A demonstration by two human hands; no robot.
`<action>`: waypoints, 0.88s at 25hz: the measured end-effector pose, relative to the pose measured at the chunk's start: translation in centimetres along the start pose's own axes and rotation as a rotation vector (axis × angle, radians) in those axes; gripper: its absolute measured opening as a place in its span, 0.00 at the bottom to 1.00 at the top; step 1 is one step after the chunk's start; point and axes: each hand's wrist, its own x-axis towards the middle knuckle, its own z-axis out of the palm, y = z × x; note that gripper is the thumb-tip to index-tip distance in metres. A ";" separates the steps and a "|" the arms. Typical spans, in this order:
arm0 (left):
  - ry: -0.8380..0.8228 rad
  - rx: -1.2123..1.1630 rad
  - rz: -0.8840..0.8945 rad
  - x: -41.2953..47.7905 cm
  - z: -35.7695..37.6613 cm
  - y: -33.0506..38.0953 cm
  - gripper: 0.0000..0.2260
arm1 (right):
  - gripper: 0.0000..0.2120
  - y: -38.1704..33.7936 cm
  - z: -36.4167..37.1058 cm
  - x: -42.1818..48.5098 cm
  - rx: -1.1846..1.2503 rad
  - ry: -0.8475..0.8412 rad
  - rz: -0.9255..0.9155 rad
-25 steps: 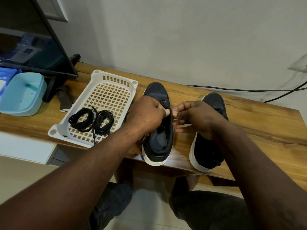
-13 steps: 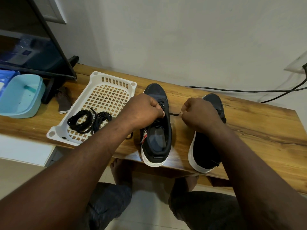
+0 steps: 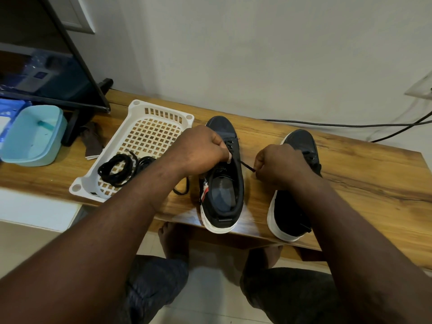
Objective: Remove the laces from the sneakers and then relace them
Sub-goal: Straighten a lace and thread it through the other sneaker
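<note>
Left hand (image 3: 201,148) grips sneaker (image 3: 222,197), right hand (image 3: 278,167) pinches its lace (image 3: 246,166)

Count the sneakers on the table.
2. The left sneaker stands beside the basket, gripped by the left hand; the right sneaker stands further right, partly behind the right hand, which pinches a lace. None seems hidden.
</note>
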 end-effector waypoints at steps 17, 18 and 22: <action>0.017 0.015 0.027 0.3 -0.2 -0.2 0.07 | 0.10 -0.5 0.0 -0.9 0.205 0.145 -0.240; 0.020 0.022 0.030 0.3 -0.2 -0.2 0.07 | 0.08 -0.9 -0.1 -1.2 0.262 0.186 -0.290; 0.023 -0.004 0.028 0.3 -0.6 -0.4 0.08 | 0.03 -0.6 0.3 -0.6 0.136 0.212 -0.148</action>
